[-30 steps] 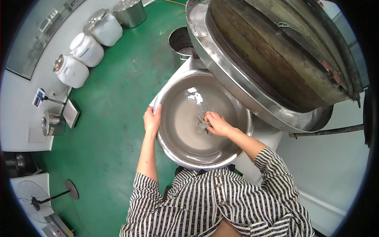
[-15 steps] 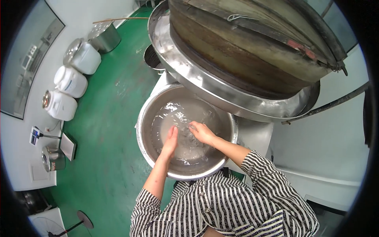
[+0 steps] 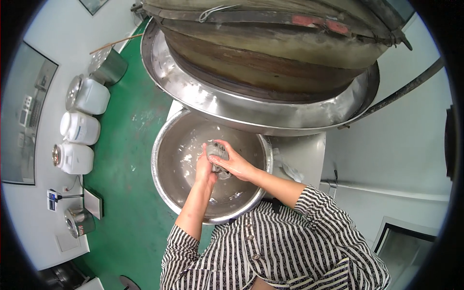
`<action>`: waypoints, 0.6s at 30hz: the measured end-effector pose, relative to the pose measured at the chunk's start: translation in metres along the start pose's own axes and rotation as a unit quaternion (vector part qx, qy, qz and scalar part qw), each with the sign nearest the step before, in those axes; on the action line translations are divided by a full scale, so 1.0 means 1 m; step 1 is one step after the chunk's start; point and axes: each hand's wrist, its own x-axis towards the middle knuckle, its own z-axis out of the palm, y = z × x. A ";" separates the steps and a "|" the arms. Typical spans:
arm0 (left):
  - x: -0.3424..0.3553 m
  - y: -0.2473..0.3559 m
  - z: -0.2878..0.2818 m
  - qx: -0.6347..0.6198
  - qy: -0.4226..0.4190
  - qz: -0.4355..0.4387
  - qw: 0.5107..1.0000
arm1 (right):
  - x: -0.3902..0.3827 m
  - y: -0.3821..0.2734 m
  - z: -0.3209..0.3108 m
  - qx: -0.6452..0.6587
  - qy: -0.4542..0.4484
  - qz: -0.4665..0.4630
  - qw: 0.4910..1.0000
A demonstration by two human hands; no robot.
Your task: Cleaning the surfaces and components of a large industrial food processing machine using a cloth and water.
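"Grey and wet, that crumpled cloth (image 3: 217,152); where does it sit?"

"Right between the two hands, over the metal basin (image 3: 170,157), whose rim curves all the way round below the grip."

"Which way does it point?"

"Its long axis runs roughly away from the body, leaning slightly. The narrower tail comes back toward the person, between the wrists; the bulkier end lies at the fingers. It's bunched, so I can't pick out a true front."

"And the grip?"

"Both hands are pressed in on it. The left hand (image 3: 205,165) lies along its left side, fingers pointing away from the body; the right hand (image 3: 235,163) curls over from the other side."

"What's around?"

"Shallow liquid (image 3: 186,150) glints below the grip. Beyond it hangs a broad steel tray (image 3: 232,110) under a stained, rounded cover (image 3: 261,63). A pale tabletop (image 3: 307,152) is right of the grip. Well off to its left, past the green floor (image 3: 128,179), stand white tubs (image 3: 83,129)."
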 end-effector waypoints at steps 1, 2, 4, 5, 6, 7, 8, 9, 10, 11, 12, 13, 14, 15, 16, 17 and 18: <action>-0.004 0.003 0.002 0.018 0.004 0.003 1.000 | 0.000 0.005 -0.001 0.139 -0.056 0.013 0.989; -0.016 0.009 0.011 0.072 0.025 0.054 0.996 | 0.000 0.004 -0.003 0.143 -0.055 0.013 0.988; -0.013 0.024 -0.001 0.251 0.007 0.096 0.963 | 0.001 0.001 -0.010 -0.072 -0.020 0.002 0.997; -0.013 0.033 -0.006 0.415 -0.009 0.136 0.900 | 0.003 -0.010 -0.012 -0.070 -0.024 -0.001 0.997; -0.016 0.039 -0.001 0.470 0.007 0.285 0.835 | 0.003 -0.023 -0.017 -0.061 -0.026 -0.029 0.997; -0.019 0.048 0.003 0.449 -0.026 0.334 0.828 | 0.004 -0.036 -0.023 -0.054 -0.028 -0.058 0.996; -0.030 0.058 0.014 0.415 -0.028 0.361 0.834 | 0.008 -0.054 -0.026 -0.060 -0.027 -0.104 0.992; -0.038 0.069 0.028 0.381 -0.030 0.387 0.839 | 0.006 -0.074 -0.034 -0.066 -0.033 -0.152 0.986; -0.046 0.078 0.035 0.379 -0.020 0.389 0.840 | 0.001 -0.108 -0.035 -0.070 -0.052 -0.174 0.981; -0.047 0.085 0.044 0.405 -0.013 0.475 0.781 | 0.001 -0.124 -0.040 -0.036 -0.060 -0.194 0.979; -0.045 0.089 0.053 0.427 -0.007 0.556 0.713 | 0.005 -0.138 -0.050 -0.150 -0.032 -0.271 0.950; -0.045 0.094 0.064 0.425 -0.007 0.555 0.715 | 0.005 -0.162 -0.058 -0.193 -0.032 -0.316 0.928; -0.041 0.097 0.073 0.457 -0.003 0.626 0.632 | 0.009 -0.177 -0.068 -0.223 -0.030 -0.328 0.917; -0.040 0.101 0.079 0.484 0.004 0.688 0.541 | 0.013 -0.189 -0.077 -0.252 -0.031 -0.340 0.905; -0.037 0.103 0.081 0.484 0.010 0.686 0.543 | 0.016 -0.194 -0.089 -0.318 -0.045 -0.345 0.882; -0.033 0.104 0.083 0.568 -0.037 0.665 0.484 | 0.017 -0.198 -0.106 -0.385 -0.058 -0.347 0.853; -0.028 0.103 0.084 0.646 -0.086 0.633 0.419 | 0.017 -0.195 -0.129 -0.503 -0.086 -0.349 0.786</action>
